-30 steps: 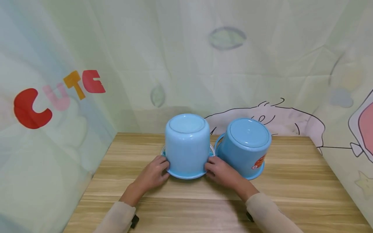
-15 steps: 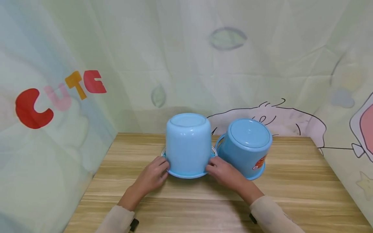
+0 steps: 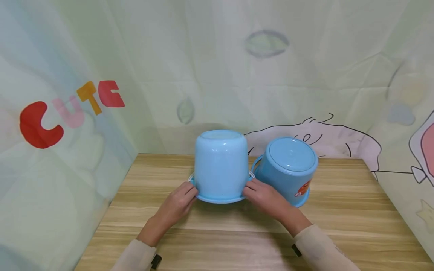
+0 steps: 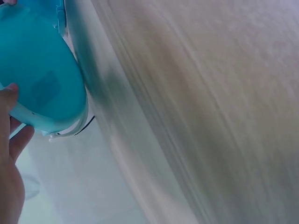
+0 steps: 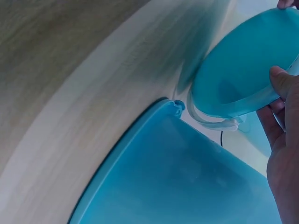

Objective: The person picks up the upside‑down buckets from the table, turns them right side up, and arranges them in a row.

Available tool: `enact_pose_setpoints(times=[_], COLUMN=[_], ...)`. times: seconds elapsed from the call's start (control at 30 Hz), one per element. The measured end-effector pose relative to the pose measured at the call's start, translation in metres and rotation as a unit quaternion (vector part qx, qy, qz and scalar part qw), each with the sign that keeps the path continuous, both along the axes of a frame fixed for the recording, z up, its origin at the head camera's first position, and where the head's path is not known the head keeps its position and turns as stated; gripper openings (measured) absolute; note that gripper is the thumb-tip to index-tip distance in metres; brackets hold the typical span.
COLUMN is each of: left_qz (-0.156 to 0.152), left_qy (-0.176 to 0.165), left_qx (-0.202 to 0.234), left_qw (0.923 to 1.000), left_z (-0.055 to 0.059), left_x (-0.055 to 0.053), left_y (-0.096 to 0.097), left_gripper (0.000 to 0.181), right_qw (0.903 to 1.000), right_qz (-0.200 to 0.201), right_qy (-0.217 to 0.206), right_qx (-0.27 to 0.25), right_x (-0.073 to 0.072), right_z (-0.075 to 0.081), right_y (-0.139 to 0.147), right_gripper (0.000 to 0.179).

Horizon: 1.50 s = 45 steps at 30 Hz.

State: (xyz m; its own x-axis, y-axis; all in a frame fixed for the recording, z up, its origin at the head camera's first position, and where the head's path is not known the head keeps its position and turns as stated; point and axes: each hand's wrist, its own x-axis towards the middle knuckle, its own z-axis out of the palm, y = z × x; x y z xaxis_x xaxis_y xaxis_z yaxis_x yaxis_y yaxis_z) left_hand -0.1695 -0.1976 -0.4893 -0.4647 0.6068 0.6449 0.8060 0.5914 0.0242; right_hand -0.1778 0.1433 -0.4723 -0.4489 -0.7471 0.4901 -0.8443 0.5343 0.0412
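A light-blue bucket (image 3: 222, 165) is upside down at the middle of the table, its near rim raised off the wood. My left hand (image 3: 178, 201) grips the rim on the left, and my right hand (image 3: 266, 197) grips it on the right. In the left wrist view the inside of this bucket (image 4: 42, 70) shows under the lifted rim, with the left thumb inside and fingers outside. The right wrist view shows the same grip by the right thumb and fingers. A whitish handle (image 5: 212, 123) hangs at the bucket's far side.
A second, darker blue bucket (image 3: 288, 177) with a red label stands upside down and tilted close on the right, beside my right hand. Wood-grain table (image 3: 217, 244) lies in front. Printed curtains (image 3: 217, 75) enclose the back and sides.
The light-blue bucket's near rim has risen slightly and its base has tipped away toward the back. Both hands rose a little with it. The darker bucket has stayed put.
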Motion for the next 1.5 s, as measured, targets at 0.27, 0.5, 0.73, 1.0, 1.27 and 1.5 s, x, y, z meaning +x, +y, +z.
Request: enact_pose_setpoints(times=[0.27,0.5,0.73,1.0,1.27,1.5], left_qz=[0.007,0.011,0.015,0.005,-0.003,0.010], left_qy=[0.019,0.024,0.043,0.067,0.093,0.080], left_qx=[0.018,0.038,0.056,0.075,0.108,0.123], left_qw=[0.9996,0.9989,0.9974,0.9949,0.9898,0.9890], left_z=[0.018,0.038,0.057,0.076,0.086,0.091], left_x=[0.000,0.005,0.010,0.013,0.013,0.014], left_y=[0.004,0.005,0.010,0.017,0.024,0.027], left_gripper=[0.015,0.019,0.034,0.032,0.028,0.027], right_qw=[0.9987,0.9965,0.9933,0.9882,0.9866,0.9843], right_qz=[-0.007,-0.001,0.006,0.022,0.002,-0.014], right_qy=[0.020,0.037,0.046,0.062,0.071,0.077], right_qx=[-0.046,-0.075,-0.106,-0.138,-0.147,-0.158], right_x=[-0.001,0.004,0.009,0.011,0.016,0.016], right_z=[0.012,0.031,0.050,0.065,0.074,0.077], right_y=[0.002,0.003,0.009,0.015,0.020,0.018], right_gripper=[0.025,0.022,0.020,0.027,0.031,0.040])
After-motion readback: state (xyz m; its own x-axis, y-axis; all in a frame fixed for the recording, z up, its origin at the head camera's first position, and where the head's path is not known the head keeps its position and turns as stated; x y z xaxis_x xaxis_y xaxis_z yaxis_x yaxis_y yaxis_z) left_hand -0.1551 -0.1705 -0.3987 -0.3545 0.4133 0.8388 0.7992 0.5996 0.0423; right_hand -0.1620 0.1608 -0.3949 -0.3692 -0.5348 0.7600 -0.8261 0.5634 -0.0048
